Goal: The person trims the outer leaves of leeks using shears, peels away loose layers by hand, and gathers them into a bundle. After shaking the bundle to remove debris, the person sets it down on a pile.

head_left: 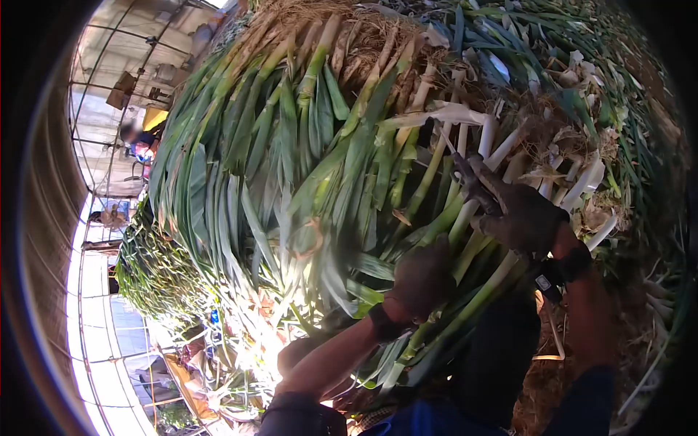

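Blur leaves me unable to tell whether the left hand [425, 280]'s fingers are open or closed against the leeks [349, 167], heaped ahead and overlapping beyond counting, while the right hand [515, 216] grips one thin dark tool [445, 138], its shape unclear, over white stalks [502, 149].

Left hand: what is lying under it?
Green leaves show next to the left hand, and stalks lie on its other side. What is directly beneath is covered; I cannot tell.
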`<state>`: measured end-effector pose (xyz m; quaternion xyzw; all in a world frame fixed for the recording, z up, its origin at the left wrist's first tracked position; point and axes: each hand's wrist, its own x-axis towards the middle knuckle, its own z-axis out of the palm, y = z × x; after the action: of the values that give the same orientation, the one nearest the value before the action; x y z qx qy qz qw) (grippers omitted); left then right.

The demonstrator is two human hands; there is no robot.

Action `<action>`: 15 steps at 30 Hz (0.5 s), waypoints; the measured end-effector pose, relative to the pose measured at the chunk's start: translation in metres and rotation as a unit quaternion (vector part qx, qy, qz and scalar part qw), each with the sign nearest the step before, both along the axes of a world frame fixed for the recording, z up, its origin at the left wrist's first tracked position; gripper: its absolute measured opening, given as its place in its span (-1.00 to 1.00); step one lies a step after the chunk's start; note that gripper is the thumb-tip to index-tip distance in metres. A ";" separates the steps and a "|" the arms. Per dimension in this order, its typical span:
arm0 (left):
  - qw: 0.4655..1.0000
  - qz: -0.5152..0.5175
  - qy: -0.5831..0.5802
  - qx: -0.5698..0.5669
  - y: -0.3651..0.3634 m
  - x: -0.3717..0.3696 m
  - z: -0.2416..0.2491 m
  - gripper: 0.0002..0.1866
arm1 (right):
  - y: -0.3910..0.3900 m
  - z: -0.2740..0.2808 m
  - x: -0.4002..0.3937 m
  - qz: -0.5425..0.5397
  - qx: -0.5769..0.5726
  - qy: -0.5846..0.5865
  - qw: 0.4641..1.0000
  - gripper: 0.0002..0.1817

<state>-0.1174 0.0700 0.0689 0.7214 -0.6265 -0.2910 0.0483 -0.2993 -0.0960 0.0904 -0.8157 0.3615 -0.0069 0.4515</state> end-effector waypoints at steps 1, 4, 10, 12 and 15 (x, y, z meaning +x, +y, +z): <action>1.000 -0.002 0.016 0.017 -0.004 -0.002 -0.001 -0.47 | -0.001 0.004 0.005 0.015 0.018 0.024 0.999 0.10; 1.000 -0.026 -0.007 -0.012 -0.012 -0.018 0.008 -0.52 | -0.012 0.002 0.016 0.052 -0.001 0.074 0.996 0.10; 0.999 -0.010 -0.006 0.030 -0.014 -0.018 0.009 -0.52 | -0.071 -0.001 0.038 0.148 0.015 0.158 0.976 0.11; 1.000 0.001 -0.012 0.027 -0.011 -0.017 0.010 -0.51 | -0.122 -0.005 0.028 0.047 -0.069 0.139 0.987 0.06; 0.998 0.014 -0.011 -0.058 -0.011 -0.012 0.002 -0.49 | -0.193 -0.017 -0.004 -0.157 -0.155 0.000 0.975 -0.15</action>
<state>-0.1290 0.0587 0.0712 0.7291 -0.6330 -0.2451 0.0874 -0.3031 -0.2885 0.0739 -0.8085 0.4802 -0.1334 0.3130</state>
